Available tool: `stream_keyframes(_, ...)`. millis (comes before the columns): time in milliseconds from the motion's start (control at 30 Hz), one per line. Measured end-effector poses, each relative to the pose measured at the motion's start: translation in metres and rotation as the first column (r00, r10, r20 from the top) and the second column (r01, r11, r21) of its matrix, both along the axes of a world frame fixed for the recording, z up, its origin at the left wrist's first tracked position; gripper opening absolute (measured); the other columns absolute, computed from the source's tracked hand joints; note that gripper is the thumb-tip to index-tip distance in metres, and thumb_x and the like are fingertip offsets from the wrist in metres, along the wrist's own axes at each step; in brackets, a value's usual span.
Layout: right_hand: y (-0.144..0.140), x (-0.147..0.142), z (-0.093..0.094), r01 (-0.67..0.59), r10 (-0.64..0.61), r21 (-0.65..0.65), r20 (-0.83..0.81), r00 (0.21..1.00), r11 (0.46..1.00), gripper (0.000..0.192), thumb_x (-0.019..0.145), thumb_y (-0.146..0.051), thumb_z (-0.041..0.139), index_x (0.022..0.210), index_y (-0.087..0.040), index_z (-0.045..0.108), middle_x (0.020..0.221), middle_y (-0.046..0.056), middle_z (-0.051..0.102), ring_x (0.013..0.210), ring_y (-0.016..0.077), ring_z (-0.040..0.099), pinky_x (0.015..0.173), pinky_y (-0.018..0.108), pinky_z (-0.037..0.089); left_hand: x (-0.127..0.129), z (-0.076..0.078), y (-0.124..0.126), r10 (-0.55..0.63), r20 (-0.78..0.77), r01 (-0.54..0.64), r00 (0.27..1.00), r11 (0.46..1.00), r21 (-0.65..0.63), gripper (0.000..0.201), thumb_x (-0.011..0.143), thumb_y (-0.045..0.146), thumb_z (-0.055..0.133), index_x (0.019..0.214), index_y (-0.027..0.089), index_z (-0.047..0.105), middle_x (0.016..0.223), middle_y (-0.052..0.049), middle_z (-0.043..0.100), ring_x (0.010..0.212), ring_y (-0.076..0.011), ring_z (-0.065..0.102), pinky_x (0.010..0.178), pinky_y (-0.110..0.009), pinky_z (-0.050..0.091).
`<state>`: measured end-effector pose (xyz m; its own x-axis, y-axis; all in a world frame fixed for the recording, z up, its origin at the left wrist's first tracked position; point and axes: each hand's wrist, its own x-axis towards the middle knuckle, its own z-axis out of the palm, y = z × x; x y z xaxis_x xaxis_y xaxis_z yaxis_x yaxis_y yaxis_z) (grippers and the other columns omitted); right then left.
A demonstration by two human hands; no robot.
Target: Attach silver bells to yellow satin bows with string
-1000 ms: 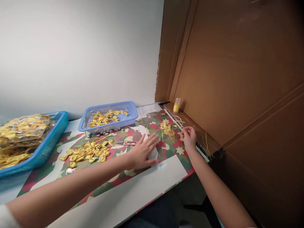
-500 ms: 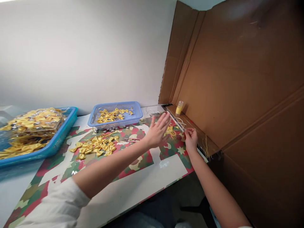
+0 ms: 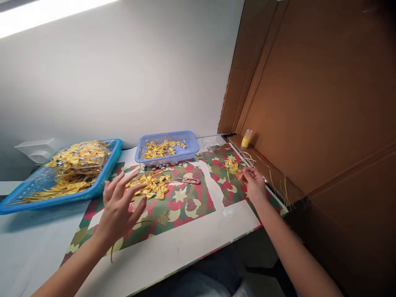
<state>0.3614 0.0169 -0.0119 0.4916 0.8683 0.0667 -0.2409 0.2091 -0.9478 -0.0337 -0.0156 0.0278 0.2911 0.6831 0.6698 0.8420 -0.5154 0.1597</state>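
Note:
My left hand [image 3: 119, 206] hovers over the near left part of the patterned sheet with its fingers spread. It is beside a pile of yellow ribbon bows [image 3: 156, 187] with gold stems and partly covers it. A thin gold strand [image 3: 144, 221] shows on both sides of this hand; whether it touches the hand cannot be made out. My right hand [image 3: 256, 185] is closed in a pinch at the right edge of the table, against a small heap of yellow thread scraps [image 3: 231, 166]. What its fingertips hold is hidden.
Pink-handled thread snips [image 3: 191, 180] lie mid-table. Silver beads [image 3: 162, 166] rest before a blue basket [image 3: 194, 145] of bows. A larger blue tray [image 3: 116, 154] with bagged bows stands left. A yellow-filled bottle [image 3: 246, 139] is beside the cardboard wall [image 3: 324, 103].
My left hand has swung from beside the thread scraps over to the left, near the bow pile. My right hand stays pinched at the right edge. The view has turned slightly left.

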Motion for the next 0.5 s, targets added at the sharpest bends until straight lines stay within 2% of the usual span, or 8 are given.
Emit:
stream_keyframes(100, -0.016, -0.047, 0.012, -0.126, 0.126, -0.02, -0.022, 0.992, 0.992, 0.034, 0.058, -0.042, 0.082, 0.073, -0.019, 0.062, 0.067, 0.001, 0.071, 0.051, 0.0089, 0.057, 0.055, 0.023, 0.049, 0.002, -0.008, -0.016, -0.09, 0.027, 0.091, 0.996, 0.994, -0.056, 0.011, 0.08, 0.024, 0.063, 0.091, 0.027, 0.065, 0.113, -0.008, 0.064, 0.119, -0.0345, 0.052, 0.105, -0.057, 0.033)
stream_keyframes(167, -0.027, -0.085, 0.019, -0.293, 0.294, -0.03, 0.028, 0.955, 0.956, 0.028, 0.063, -0.041, 0.08, 0.071, -0.02, 0.063, 0.068, 0.002, 0.071, 0.061, 0.0132, 0.064, 0.06, 0.025, 0.051, 0.016, -0.009, -0.024, -0.184, 0.078, 0.195, 0.98, 0.964, -0.179, 0.008, 0.082, 0.026, 0.062, 0.089, 0.028, 0.065, 0.107, -0.006, 0.065, 0.11, -0.0302, 0.056, 0.096, -0.049, 0.042)
stream_keyframes(233, -0.035, -0.122, 0.022, -0.49, 0.492, -0.044, 0.055, 0.869, 0.871, 0.027, 0.067, -0.043, 0.078, 0.071, -0.02, 0.064, 0.068, 0.003, 0.071, 0.066, 0.0157, 0.066, 0.064, 0.028, 0.052, 0.034, -0.006, -0.029, -0.233, 0.151, 0.272, 0.961, 0.9, -0.34, 0.008, 0.085, 0.03, 0.06, 0.089, 0.028, 0.067, 0.11, -0.006, 0.064, 0.108, -0.0273, 0.055, 0.09, -0.043, 0.046)
stream_keyframes(300, -0.037, -0.15, 0.024, -0.626, 0.629, -0.064, 0.024, 0.777, 0.777, 0.03, 0.068, -0.046, 0.077, 0.07, -0.019, 0.064, 0.067, 0.002, 0.07, 0.062, 0.0147, 0.064, 0.059, 0.026, 0.051, 0.052, -0.002, -0.03, -0.257, 0.236, 0.341, 0.937, 0.816, -0.467, 0.015, 0.086, 0.035, 0.06, 0.097, 0.029, 0.068, 0.113, -0.006, 0.063, 0.109, -0.0262, 0.054, 0.09, -0.041, 0.046)
stream_keyframes(367, -0.033, -0.169, 0.024, -0.705, 0.705, -0.075, -0.033, 0.709, 0.705, 0.034, 0.066, -0.049, 0.078, 0.069, -0.019, 0.063, 0.065, 0.0, 0.067, 0.059, 0.0131, 0.061, 0.056, 0.025, 0.049, 0.063, -0.001, -0.026, -0.239, 0.336, 0.391, 0.911, 0.758, -0.521, 0.02, 0.087, 0.039, 0.059, 0.1, 0.027, 0.068, 0.111, -0.007, 0.063, 0.107, -0.0252, 0.055, 0.09, -0.039, 0.046)
stream_keyframes(400, -0.029, -0.175, 0.024, -0.722, 0.721, -0.076, -0.049, 0.691, 0.687, 0.035, 0.065, -0.05, 0.078, 0.069, -0.019, 0.063, 0.065, 0.0, 0.066, 0.058, 0.0125, 0.059, 0.055, 0.024, 0.048, 0.065, -0.001, -0.023, -0.211, 0.383, 0.403, 0.899, 0.739, -0.539, 0.021, 0.088, 0.039, 0.058, 0.099, 0.026, 0.068, 0.109, -0.007, 0.063, 0.104, -0.0243, 0.055, 0.09, -0.039, 0.046)
stream_keyframes(500, -0.017, -0.185, 0.02, -0.721, 0.721, -0.044, -0.015, 0.693, 0.692, 0.035, 0.065, -0.049, 0.079, 0.068, -0.018, 0.063, 0.069, 0.0, 0.063, 0.063, 0.0117, 0.057, 0.058, 0.023, 0.046, 0.062, -0.006, -0.016, -0.115, 0.515, 0.419, 0.849, 0.74, -0.526, 0.024, 0.09, 0.04, 0.055, 0.087, 0.022, 0.07, 0.101, -0.007, 0.064, 0.099, -0.0228, 0.057, 0.089, -0.038, 0.045)
